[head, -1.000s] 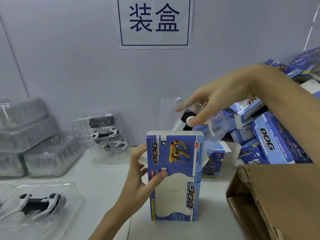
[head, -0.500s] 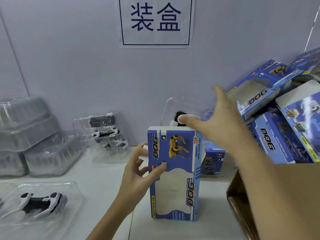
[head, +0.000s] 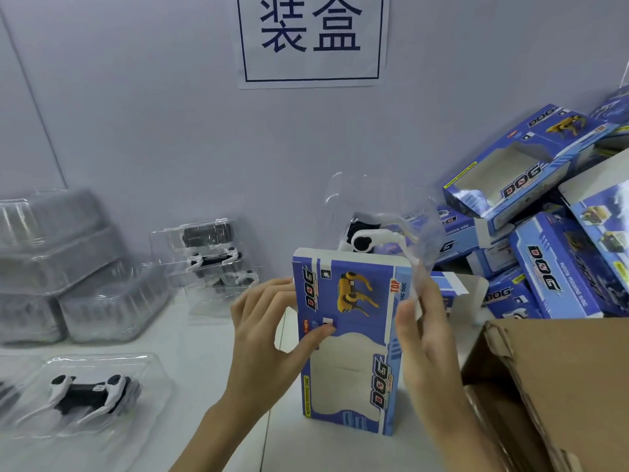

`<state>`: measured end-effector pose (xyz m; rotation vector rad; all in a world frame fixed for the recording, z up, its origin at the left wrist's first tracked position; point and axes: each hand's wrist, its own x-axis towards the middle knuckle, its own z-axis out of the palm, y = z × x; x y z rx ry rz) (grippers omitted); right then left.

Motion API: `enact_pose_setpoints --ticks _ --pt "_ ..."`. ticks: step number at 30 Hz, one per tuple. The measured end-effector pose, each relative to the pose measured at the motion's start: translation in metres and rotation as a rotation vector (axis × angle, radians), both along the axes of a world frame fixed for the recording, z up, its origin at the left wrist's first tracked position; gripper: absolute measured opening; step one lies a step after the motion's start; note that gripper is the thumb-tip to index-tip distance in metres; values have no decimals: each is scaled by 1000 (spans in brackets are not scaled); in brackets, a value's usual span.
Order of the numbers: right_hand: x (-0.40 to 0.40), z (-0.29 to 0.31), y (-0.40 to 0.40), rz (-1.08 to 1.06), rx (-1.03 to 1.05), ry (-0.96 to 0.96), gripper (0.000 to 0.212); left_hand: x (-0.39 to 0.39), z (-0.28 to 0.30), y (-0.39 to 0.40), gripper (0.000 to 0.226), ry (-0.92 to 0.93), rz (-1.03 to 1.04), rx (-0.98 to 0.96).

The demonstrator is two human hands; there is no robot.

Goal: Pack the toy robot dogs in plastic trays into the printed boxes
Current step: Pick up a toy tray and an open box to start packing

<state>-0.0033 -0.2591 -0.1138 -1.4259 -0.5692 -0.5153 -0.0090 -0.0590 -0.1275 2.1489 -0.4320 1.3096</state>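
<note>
Toy robot dog (head: 366, 238) in its clear plastic tray (head: 381, 212) sticks halfway out of the upright printed box (head: 354, 345).

Only the dog's white-and-black upper part shows above the box top; the rest is hidden inside, and the tray's edges are hard to trace against the wall. Left hand (head: 269, 338) grips the box's left side, thumb on the front. Right hand (head: 422, 335), which half a second ago reached over the top of the tray, now sits at the box's right edge with fingers curled on the tray's lower rim. Right of the box, a cardboard carton (head: 558, 386) is cut off by the frame; behind it lies a heap of blue boxes (head: 551, 253). Left of the box, another trayed dog (head: 92, 393) lies flat.
</note>
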Motion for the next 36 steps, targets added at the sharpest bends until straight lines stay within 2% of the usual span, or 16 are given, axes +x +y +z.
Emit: enact_pose_setpoints --ticks 2,8,14,18,21,26,28,30,33,36 --pt "2 -8 0 -94 -39 4 77 0 -1 1 48 -16 19 22" --pt "7 -16 -1 -207 -119 -30 52 -6 3 -1 46 45 -46 -74" --pt "5 -15 -3 -277 -157 -1 50 -8 6 -1 47 121 -119 -75" --pt "5 -12 -4 -319 -134 -13 38 -9 2 -6 44 157 -277 -228" --pt "4 -11 -5 -289 -104 19 40 -8 1 -8 63 166 -332 -335" --pt "1 -11 -3 -127 30 29 53 -6 3 -5 70 195 -335 -262" --pt "2 -13 -3 -124 -9 30 55 -6 3 -6 68 233 -346 -265" --pt "2 -15 -4 -171 -80 41 46 -6 1 -6 62 316 -394 -297" --pt "2 -17 -2 -126 -149 46 33 -9 -1 -7 55 495 -492 -374" --pt "2 -17 1 -63 -193 70 39 -8 -3 -9 70 494 -535 -469"
